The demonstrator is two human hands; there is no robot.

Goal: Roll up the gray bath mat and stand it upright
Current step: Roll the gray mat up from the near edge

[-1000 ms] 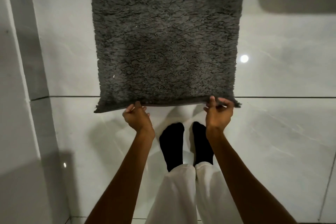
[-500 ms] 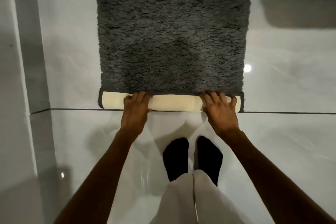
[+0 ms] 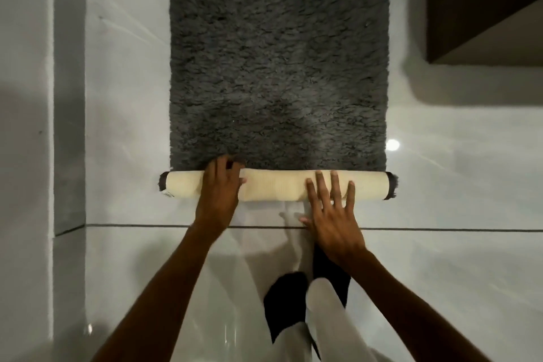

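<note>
Bare floor [image 3: 440,185] right; wall [image 3: 26,126] left.

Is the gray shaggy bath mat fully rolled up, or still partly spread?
Partly spread: the gray shaggy bath mat lies mostly flat; only its near end is rolled, cream backing outward.

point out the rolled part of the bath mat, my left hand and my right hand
rolled part of the bath mat [image 3: 276,189]: head view, cream backing mid-roll.
left hand [image 3: 219,188]: head view, back of the hand, on the roll.
right hand [image 3: 333,214]: head view, back of the hand, fingers spread.
</note>
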